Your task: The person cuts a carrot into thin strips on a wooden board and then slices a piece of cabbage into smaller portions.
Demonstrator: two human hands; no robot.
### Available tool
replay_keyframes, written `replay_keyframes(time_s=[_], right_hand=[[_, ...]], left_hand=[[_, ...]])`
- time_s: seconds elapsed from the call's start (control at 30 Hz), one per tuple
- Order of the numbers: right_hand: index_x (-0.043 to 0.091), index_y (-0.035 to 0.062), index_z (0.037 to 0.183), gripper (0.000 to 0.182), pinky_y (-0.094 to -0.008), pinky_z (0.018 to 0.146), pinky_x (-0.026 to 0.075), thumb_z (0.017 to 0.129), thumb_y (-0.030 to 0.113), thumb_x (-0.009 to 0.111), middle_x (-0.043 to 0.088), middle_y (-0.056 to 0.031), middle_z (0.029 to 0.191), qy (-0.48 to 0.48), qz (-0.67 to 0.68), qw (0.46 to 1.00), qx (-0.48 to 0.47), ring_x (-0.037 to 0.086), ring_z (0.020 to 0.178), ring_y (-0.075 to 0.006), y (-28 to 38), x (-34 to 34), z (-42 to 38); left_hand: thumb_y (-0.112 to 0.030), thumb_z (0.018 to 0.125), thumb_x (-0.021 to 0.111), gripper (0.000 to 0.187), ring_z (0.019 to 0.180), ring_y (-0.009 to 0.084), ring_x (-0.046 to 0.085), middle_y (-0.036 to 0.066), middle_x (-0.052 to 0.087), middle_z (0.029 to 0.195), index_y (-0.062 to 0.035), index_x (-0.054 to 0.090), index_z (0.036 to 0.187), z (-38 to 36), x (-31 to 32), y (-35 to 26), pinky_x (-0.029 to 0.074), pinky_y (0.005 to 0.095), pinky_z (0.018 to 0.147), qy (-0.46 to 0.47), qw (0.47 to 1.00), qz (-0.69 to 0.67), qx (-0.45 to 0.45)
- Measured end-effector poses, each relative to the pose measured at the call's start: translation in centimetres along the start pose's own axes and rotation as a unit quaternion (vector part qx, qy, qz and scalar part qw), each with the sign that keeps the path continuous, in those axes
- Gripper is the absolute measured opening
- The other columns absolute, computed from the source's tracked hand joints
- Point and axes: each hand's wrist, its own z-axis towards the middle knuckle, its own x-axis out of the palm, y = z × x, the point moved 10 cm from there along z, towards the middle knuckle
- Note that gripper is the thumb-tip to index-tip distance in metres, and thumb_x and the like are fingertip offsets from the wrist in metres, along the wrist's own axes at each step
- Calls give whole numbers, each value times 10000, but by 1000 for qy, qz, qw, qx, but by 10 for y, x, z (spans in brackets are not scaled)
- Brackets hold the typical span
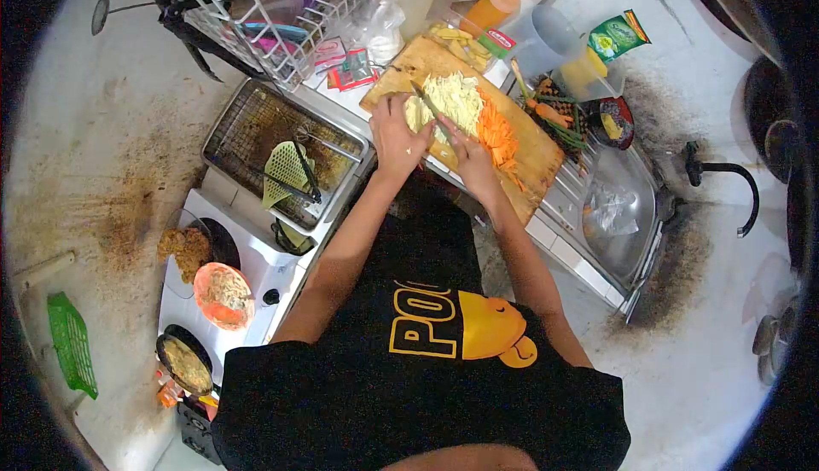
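Note:
On the wooden cutting board [536, 162] lie a heap of shredded pale cabbage [456, 100] and, to its right, a heap of shredded carrot [496, 132]. My right hand [469, 155] is closed around the handle of a kitchen knife [429, 106], whose blade points up and left across the board. My left hand [397, 140] is bent over a piece of cabbage [415, 113] at the board's left part, pressing it down just left of the blade. The fingers of that hand partly hide the piece.
Left of the board are a fryer tray [247, 104] with a skimmer [288, 172], and a stove with an orange bowl [223, 295] and a pan [184, 360]. A sink [621, 215] is at right. Bottles [490, 10], containers and a wire rack [281, 36] stand behind.

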Motion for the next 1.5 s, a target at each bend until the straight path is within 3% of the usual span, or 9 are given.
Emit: replay_keyframes(time_s=[0.2, 0.33, 0.43, 0.6, 0.83, 1.0, 1.13, 1.3, 1.5], right_hand=[[504, 194, 1425, 402, -332, 1044, 400, 1039, 136, 404, 577, -178, 1348, 46, -5, 995, 92, 558, 1243, -266, -17, -1, 1], [505, 195, 1424, 402, -326, 1051, 393, 1038, 139, 406, 574, -178, 1351, 16, 17, 1000, 9, 555, 1248, -269, -2, -13, -14], [503, 185, 1425, 405, -322, 1075, 370, 1035, 126, 411, 575, -161, 1358, 64, 15, 992, 107, 536, 1274, -261, -13, -8, -15], [525, 247, 1401, 437, -375, 944, 487, 1001, 90, 445, 592, -222, 1270, -18, 41, 998, -37, 639, 1090, -361, 24, -24, -11], [536, 306, 1386, 488, -456, 802, 537, 968, 64, 468, 669, -227, 1027, -57, -75, 994, -54, 665, 875, -389, 35, -1, -14], [520, 313, 1396, 439, -444, 854, 519, 1007, 128, 434, 627, -267, 1125, 77, -180, 966, 170, 634, 1009, -411, 18, 12, -9], [543, 330, 1378, 478, -505, 737, 533, 972, 88, 465, 662, -245, 895, -74, -97, 992, -30, 654, 792, -422, 23, -1, -14], [524, 232, 1406, 433, -396, 980, 472, 1003, 97, 442, 617, -231, 1242, -1, -8, 1000, 14, 625, 1114, -358, 12, -7, -23], [488, 186, 1436, 420, -318, 1060, 392, 1034, 108, 394, 562, -162, 1378, -1, 75, 996, 47, 557, 1245, -228, -7, -24, -6]], left_hand=[[-146, 682, 789, 511, 979, 392, 521, 184, 578, 1029, -9, 576, 1126, 2, 11, 7, 410, 472, 884, 18, 999, -21, 21], [-139, 686, 783, 507, 978, 390, 521, 183, 577, 1033, -11, 574, 1130, 3, 6, 1, 411, 468, 873, 17, 1000, -8, 5], [-137, 690, 780, 498, 985, 391, 521, 182, 575, 1037, -13, 575, 1126, 5, 6, 2, 410, 465, 876, 31, 999, -9, 12], [-105, 747, 697, 433, 1021, 396, 512, 195, 554, 1057, 0, 562, 1145, 0, -1, 10, 388, 458, 931, 11, 996, -84, 20], [-92, 803, 609, 414, 1115, 403, 462, 227, 511, 1150, 45, 512, 1182, -4, -4, 13, 369, 453, 992, 13, 998, -56, -2], [-90, 735, 701, 527, 1070, 429, 462, 239, 488, 1106, 40, 492, 1200, -3, -3, 4, 383, 479, 953, 14, 999, -11, -33], [-55, 713, 732, 547, 1065, 431, 463, 238, 483, 1099, 27, 495, 1199, 0, -4, 3, 387, 487, 942, 10, 1000, -24, -12], [-20, 706, 719, 556, 1065, 428, 456, 239, 477, 1098, 15, 488, 1211, 3, 0, 5, 377, 486, 945, 15, 1000, -18, -12], [-32, 736, 612, 531, 1078, 427, 436, 253, 462, 1111, 44, 461, 1239, 4, 2, 6, 354, 488, 977, 41, 998, -46, 7]])
